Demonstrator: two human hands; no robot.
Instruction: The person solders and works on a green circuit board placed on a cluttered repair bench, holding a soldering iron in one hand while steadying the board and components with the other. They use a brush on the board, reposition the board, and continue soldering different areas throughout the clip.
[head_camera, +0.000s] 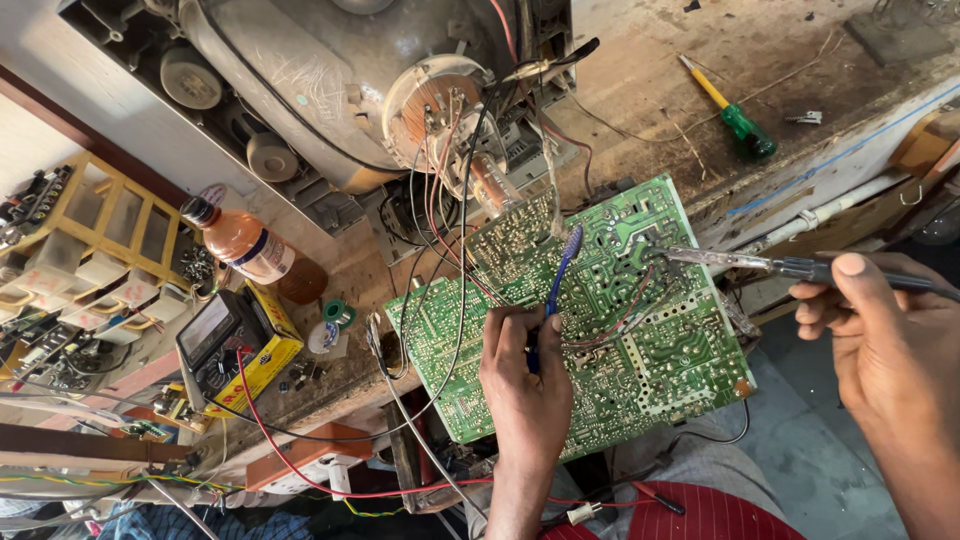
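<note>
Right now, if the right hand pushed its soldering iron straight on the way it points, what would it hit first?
Probably the green circuit board. The right hand holds the soldering iron with its tip already at the board's upper right part. Whether the tip actually touches is hard to tell.

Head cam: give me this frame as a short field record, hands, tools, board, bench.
left hand: grips a blue toothbrush, bristles on the board
right hand: holds a soldering iron, tip at the board
board: green circuit board, solder side up, wired to a picture tube
bench: multimeter, brown bottle, green-handled screwdriver
</note>
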